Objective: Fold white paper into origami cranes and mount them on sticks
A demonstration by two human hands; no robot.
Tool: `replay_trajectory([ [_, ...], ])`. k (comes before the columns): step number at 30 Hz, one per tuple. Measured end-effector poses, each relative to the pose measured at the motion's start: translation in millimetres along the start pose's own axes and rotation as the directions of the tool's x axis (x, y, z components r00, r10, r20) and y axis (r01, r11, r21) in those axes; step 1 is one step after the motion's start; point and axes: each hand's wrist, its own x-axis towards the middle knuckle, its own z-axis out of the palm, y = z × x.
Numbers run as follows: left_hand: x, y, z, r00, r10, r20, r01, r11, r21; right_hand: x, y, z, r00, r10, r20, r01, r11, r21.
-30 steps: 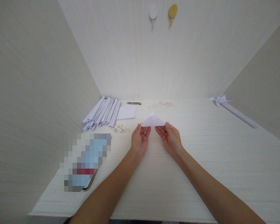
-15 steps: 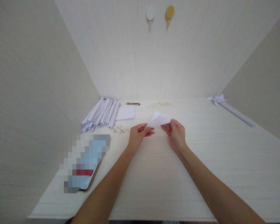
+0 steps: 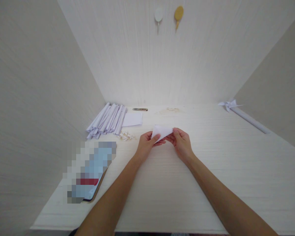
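A small folded piece of white paper [image 3: 161, 131] is held just above the white table [image 3: 162, 183], near its middle. My left hand [image 3: 147, 146] pinches the paper's left side between thumb and fingers. My right hand [image 3: 181, 142] pinches its right corner, fingers curled. Both hands are close together, almost touching under the paper.
A pile of rolled white paper sticks [image 3: 108, 119] lies at the back left, with a flat white sheet [image 3: 133, 119] beside it and small scraps [image 3: 125, 135] in front. Small scissors [image 3: 140, 109] lie by the back wall. A paper pinwheel [image 3: 235, 109] lies at the right. A phone [image 3: 89, 170] rests at the front left.
The paper was a wide flat triangle held by its two ends. My hands have come together and the paper is now folded smaller and held lower.
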Motion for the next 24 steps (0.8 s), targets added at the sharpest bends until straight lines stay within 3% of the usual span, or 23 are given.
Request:
replay_trajectory([
  [9,-0.1,0.8,3.8,0.998,0.033,-0.046,-0.029,0.995,0.094,1.3,0.1,-0.9,0.998,0.061,-0.023,-0.059,0.996,0.071],
  [24,-0.6,-1.1,4.8,0.994,0.073,-0.079,-0.063,0.991,0.122,0.3,-0.1,-0.2,0.996,0.09,-0.004,-0.09,0.996,0.023],
])
